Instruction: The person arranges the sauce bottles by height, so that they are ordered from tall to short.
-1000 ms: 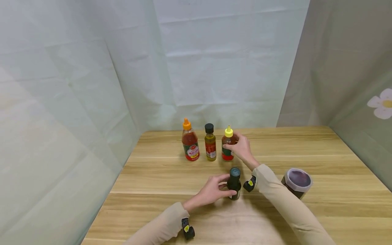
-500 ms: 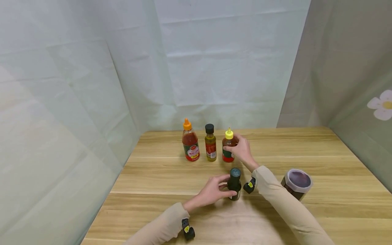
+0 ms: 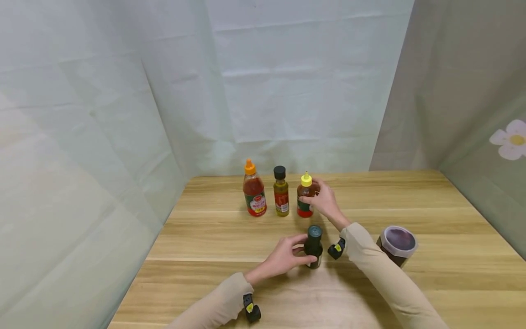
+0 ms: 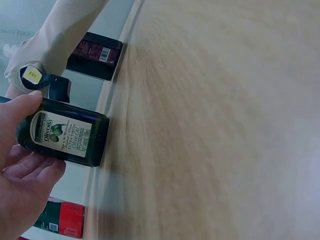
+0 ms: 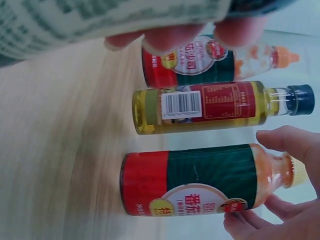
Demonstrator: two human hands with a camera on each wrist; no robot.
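My left hand (image 3: 283,256) holds a dark green olive oil bottle (image 3: 314,249) upright on the table, thumb on the near side, fingers behind. Its white label (image 4: 62,134) faces the left wrist camera. Farther back, my right hand (image 3: 326,201) grips a ketchup bottle (image 3: 304,208) with a yellow nozzle cap. In the right wrist view, thumb and fingers surround the upper part of this red and green ketchup bottle (image 5: 200,180). It stands upright at the right end of a row of bottles.
Left of the ketchup are a yellow oil bottle (image 3: 281,201) with a black cap and an orange-capped ketchup bottle (image 3: 255,196). A dark jar with a translucent lid (image 3: 398,242) stands beside my right forearm. Pale cloth (image 3: 287,91) hangs behind the wooden table (image 3: 197,237).
The yellow-capped ketchup bottle in my right hand has shifted slightly downward in the head view since one second ago. My left hand and the olive oil bottle have stayed put.
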